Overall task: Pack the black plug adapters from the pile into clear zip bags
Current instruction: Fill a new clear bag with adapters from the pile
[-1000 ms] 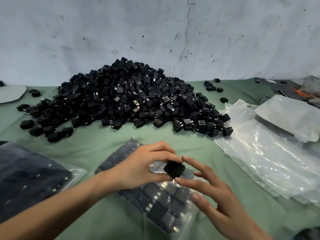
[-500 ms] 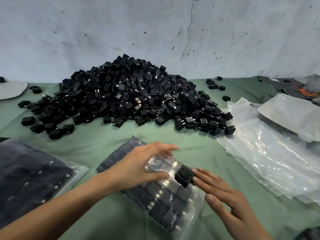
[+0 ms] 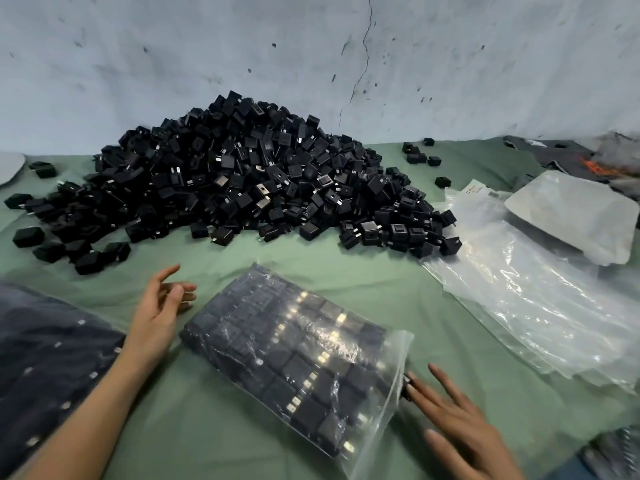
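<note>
A big pile of black plug adapters (image 3: 235,185) lies on the green cloth against the wall. In front of me lies a clear zip bag (image 3: 294,358) packed with rows of adapters, its open mouth toward the right. My left hand (image 3: 157,310) hovers just left of the bag with relaxed fingers and holds nothing. The straight fingers of my right hand (image 3: 457,420) touch the bag's mouth, where a small dark piece shows at the fingertips.
A stack of empty clear bags (image 3: 519,306) spreads on the right, with a white pack (image 3: 571,213) behind it. A filled bag (image 3: 45,358) lies at the left, another filled bag (image 3: 609,452) at the bottom right. Loose adapters (image 3: 420,157) are scattered around the pile.
The left hand has come off the bag and moved left. The right hand took the single adapter from above the bag down to the bag's mouth on the right, where it is now barely visible.
</note>
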`<state>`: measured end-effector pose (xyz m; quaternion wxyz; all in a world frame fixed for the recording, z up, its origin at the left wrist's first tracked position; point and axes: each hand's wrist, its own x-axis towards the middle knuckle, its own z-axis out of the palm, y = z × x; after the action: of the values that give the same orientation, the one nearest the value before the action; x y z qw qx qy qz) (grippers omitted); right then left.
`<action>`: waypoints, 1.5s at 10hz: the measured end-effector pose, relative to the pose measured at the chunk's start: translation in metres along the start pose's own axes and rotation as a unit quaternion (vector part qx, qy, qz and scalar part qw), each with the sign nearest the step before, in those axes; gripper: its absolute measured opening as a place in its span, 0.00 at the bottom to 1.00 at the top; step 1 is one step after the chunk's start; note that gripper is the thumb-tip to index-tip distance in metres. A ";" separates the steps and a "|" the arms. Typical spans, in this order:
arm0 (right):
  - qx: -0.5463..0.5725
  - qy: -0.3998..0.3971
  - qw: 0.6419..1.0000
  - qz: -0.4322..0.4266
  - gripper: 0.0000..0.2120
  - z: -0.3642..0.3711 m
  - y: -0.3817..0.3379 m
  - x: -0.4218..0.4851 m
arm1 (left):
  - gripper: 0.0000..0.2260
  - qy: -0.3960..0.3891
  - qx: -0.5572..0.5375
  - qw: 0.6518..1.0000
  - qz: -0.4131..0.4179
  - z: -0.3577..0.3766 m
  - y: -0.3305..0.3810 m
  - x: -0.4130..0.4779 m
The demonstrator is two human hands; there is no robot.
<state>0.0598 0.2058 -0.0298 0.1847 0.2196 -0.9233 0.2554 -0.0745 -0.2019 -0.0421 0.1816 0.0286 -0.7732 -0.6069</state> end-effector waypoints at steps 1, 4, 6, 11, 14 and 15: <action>0.002 -0.031 1.000 0.000 0.24 0.011 -0.018 0.015 | 0.15 0.013 -0.017 1.000 -0.009 -0.002 0.000 -0.002; -0.022 -0.153 0.988 -0.013 0.30 0.032 -0.031 0.049 | 0.13 0.026 -0.034 0.999 -0.032 -0.004 -0.008 0.001; -0.123 -0.239 0.963 0.002 0.34 0.039 -0.030 0.079 | 0.14 0.019 -0.038 0.999 -0.025 -0.001 -0.003 -0.002; -0.121 -0.259 0.954 -0.090 0.26 0.075 -0.039 0.130 | 0.13 0.011 -0.045 0.998 -0.032 0.000 0.006 -0.006; -0.064 -0.295 0.949 -0.094 0.25 0.073 -0.036 0.135 | 0.30 -0.210 -0.061 0.971 -0.100 0.000 0.007 -0.007; -0.048 -0.290 0.953 -0.076 0.28 0.077 -0.036 0.132 | 0.25 -0.262 -0.036 0.956 -0.128 0.003 0.015 0.008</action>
<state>-0.0504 0.0941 -0.0174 -0.0616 0.3450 -0.9287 0.1214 -0.0804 -0.1972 -0.0266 -0.1057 -0.0398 -0.7611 -0.6387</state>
